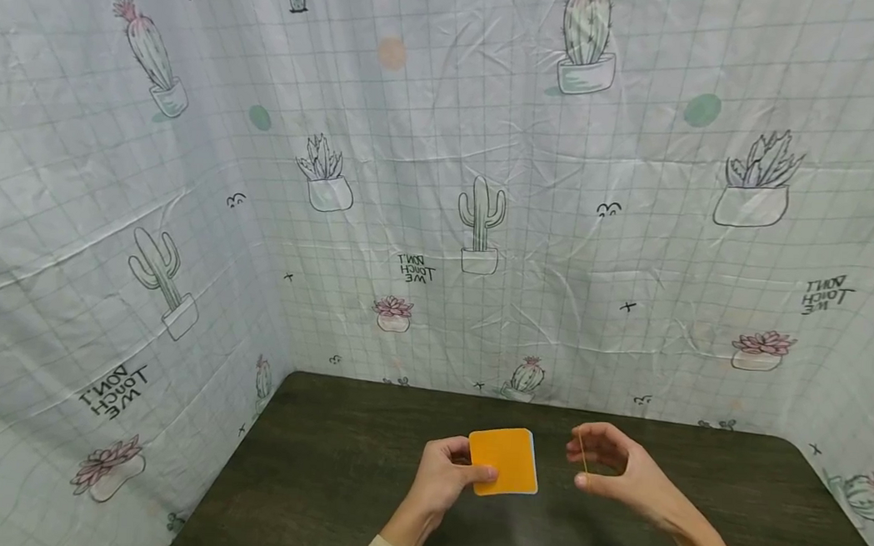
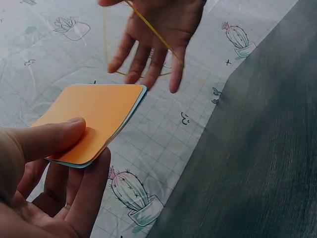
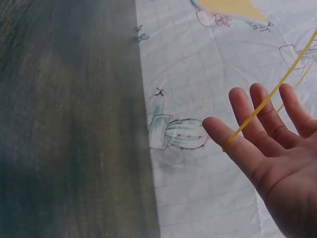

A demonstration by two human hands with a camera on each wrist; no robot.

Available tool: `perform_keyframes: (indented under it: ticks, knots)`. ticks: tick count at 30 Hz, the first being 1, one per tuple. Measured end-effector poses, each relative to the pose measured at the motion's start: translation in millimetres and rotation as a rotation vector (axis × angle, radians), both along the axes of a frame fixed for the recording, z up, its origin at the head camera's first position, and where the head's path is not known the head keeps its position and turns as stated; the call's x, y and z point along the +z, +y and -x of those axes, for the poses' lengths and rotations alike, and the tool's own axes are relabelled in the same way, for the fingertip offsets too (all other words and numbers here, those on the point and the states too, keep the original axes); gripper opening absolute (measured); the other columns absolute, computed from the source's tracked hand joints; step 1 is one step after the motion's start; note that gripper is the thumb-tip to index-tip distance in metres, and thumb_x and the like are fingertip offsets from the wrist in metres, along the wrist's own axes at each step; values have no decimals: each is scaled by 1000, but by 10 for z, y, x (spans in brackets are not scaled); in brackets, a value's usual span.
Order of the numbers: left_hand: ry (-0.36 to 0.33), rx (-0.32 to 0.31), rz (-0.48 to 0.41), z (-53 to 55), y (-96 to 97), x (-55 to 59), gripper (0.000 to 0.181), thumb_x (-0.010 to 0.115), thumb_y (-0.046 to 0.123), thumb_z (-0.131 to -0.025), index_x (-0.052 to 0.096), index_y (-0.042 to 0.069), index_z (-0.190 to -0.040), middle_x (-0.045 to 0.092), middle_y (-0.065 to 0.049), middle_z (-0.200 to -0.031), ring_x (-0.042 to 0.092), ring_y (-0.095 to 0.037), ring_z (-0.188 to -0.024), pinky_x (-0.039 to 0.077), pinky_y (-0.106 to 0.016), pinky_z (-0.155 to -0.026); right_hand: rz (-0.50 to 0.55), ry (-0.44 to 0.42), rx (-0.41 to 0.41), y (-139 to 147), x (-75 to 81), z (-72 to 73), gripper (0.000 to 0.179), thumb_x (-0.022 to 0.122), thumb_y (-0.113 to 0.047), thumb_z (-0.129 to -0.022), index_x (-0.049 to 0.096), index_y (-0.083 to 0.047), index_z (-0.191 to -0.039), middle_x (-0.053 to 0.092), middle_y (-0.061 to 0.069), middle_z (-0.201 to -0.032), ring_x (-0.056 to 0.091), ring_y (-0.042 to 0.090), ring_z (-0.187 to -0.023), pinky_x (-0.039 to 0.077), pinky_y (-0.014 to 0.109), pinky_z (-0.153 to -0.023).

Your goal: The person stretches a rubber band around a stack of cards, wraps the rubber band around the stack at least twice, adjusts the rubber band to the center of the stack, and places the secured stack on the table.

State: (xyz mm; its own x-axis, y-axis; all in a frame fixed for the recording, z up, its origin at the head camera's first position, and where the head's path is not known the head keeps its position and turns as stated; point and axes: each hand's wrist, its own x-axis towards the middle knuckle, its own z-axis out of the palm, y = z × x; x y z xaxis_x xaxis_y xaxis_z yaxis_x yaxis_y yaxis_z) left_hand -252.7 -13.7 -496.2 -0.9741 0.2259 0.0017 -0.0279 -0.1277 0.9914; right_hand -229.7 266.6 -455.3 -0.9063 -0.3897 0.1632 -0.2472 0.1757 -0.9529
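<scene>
My left hand (image 1: 435, 476) pinches a stack of square paper cards (image 1: 510, 454) with rounded corners. The thumb lies on the orange top card and the other fingers are underneath. Light blue edges show below the orange in the left wrist view. To the right, my right hand (image 1: 638, 477) is held apart from the stack, its fingers spread. A thin yellow rubber band (image 3: 270, 94) is stretched round those fingers and the thumb, forming a wide loop. Part of the orange stack appears at the top of the right wrist view.
Both hands are above a dark wood-grain table (image 1: 327, 467). Behind it and at both sides hangs a pale gridded curtain (image 1: 446, 123) printed with potted cacti and lettering. The table's far edge meets the curtain just beyond the hands.
</scene>
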Motion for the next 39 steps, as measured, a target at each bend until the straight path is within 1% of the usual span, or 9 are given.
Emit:
perform_keyframes:
  ticks: [3,8,12,15,23,27,31,34,39]
  knots:
    - [-2,-3,21,35,25,8,26,82,9,-68,70,3,-90,66,-8,-81,57,-16,-64,43,-27,-52,-1,26,4,-33,67,12,48,62,-2,-85,42,-1,-128,51,24,-120,56,29,-105,51,38,-80]
    - [-13,-34,6,90,81,-22,26,81,6,-68,70,2,-92,65,-9,-81,61,-18,-67,48,-30,-55,-6,62,21,-94,173,48,52,64,-2,-84,40,-3,-130,50,24,-120,54,35,-106,52,41,-77]
    - [-13,-38,12,123,116,-44,26,81,5,-68,70,2,-91,64,-9,-80,63,-20,-70,51,-34,-59,-36,51,29,-146,244,81,57,65,-6,-84,36,-9,-133,47,22,-124,50,40,-110,51,41,-78]
    - [-12,-33,18,138,139,-45,24,81,4,-67,70,2,-89,64,-8,-78,63,-20,-68,52,-31,-57,-62,39,33,-179,267,108,61,66,-8,-83,33,-13,-134,44,20,-126,47,42,-111,50,40,-79]
    - [33,-70,-7,137,164,72,23,81,4,-68,71,2,-89,66,-9,-80,63,-19,-70,51,-27,-56,-68,-41,89,-271,244,176,62,66,-10,-82,32,-15,-133,40,21,-125,47,41,-110,51,42,-75]
    - [38,-105,-25,130,167,119,22,79,4,-70,71,2,-90,66,-10,-82,64,-20,-72,52,-28,-58,-98,-43,90,-337,222,193,59,67,-11,-82,35,-15,-131,39,19,-128,49,37,-107,51,44,-74]
    - [40,-105,-44,131,165,141,22,79,4,-70,71,1,-90,67,-10,-82,63,-19,-70,49,-26,-55,-107,-32,98,-390,196,201,59,67,-12,-82,35,-12,-131,40,18,-128,52,36,-101,51,45,-71]
    - [49,-99,-64,143,165,145,22,80,3,-70,71,0,-90,67,-11,-82,63,-19,-70,49,-25,-54,-68,-40,117,-411,158,201,58,66,-11,-83,33,-9,-130,42,20,-125,54,36,-99,52,46,-70]
    - [60,-104,-97,171,160,132,23,80,3,-69,71,-1,-90,68,-12,-82,65,-20,-70,50,-26,-55,30,-64,167,-449,74,199,56,62,-8,-86,30,-5,-131,49,25,-118,56,37,-99,51,46,-75]
